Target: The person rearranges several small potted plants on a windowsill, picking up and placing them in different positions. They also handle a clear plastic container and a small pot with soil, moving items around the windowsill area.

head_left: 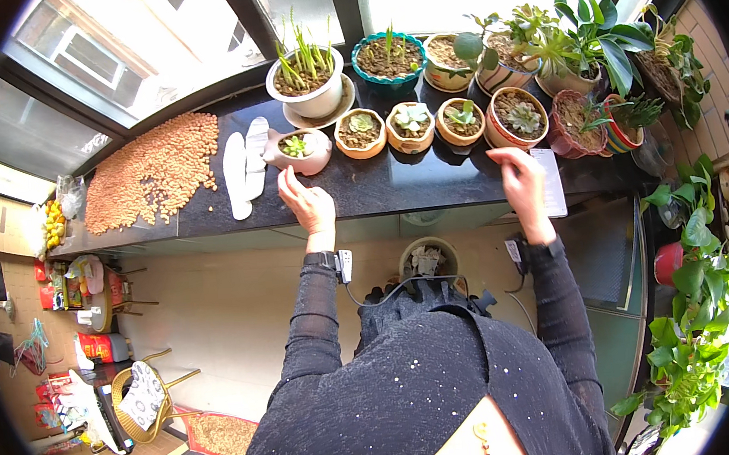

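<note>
My left hand (309, 205) is at the counter's front edge, fingers loosely apart and nothing in it. Its fingertips are by a pinkish animal-shaped pot (317, 160) holding a small succulent; whether they touch it I cannot tell. My right hand (523, 186) is bent, with fingers loosely curled and no object showing in it. It is just in front of a round terracotta pot (506, 136) with a rosette succulent, and beside a white sheet-like item (551, 194). Between my hands stand three small tan pots: a left one (359, 148), a middle one (410, 142) and a right one (459, 135).
Clay-coloured pellets (147, 173) are spread on the counter's left. White shoe-insole-shaped pieces (240, 182) lie beside them. Larger pots, including a white one (319, 101) and a teal one (387, 82), line the window. A bin (445, 253) stands below the counter; a chair (137, 402) is lower left.
</note>
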The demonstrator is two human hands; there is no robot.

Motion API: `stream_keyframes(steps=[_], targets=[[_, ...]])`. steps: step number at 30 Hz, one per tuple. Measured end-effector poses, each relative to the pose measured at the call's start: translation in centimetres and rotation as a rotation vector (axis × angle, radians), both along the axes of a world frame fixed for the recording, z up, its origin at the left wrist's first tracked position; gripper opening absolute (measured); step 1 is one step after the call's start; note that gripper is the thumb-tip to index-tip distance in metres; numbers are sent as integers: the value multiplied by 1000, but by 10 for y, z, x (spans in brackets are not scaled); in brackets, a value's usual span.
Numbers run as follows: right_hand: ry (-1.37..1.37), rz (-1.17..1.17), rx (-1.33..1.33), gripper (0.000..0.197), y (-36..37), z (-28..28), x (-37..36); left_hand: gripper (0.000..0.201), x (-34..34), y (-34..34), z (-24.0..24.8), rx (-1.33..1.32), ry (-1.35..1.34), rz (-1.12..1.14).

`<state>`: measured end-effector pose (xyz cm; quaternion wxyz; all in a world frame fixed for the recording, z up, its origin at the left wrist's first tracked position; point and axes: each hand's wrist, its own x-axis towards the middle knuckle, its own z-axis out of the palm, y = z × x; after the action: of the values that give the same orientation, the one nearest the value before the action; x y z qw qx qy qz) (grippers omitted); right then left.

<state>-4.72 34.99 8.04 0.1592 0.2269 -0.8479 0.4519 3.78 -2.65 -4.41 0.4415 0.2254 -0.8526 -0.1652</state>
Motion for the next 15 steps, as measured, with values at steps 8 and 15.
stream_keyframes(steps=[8,15], targets=[[-315,-361,-258,18,87,-25,90,67,2,3,4,-24,-20,-38],[-345,-829,-397,24,159,-59,180,72,6,3,5,-22,-31,-110]])
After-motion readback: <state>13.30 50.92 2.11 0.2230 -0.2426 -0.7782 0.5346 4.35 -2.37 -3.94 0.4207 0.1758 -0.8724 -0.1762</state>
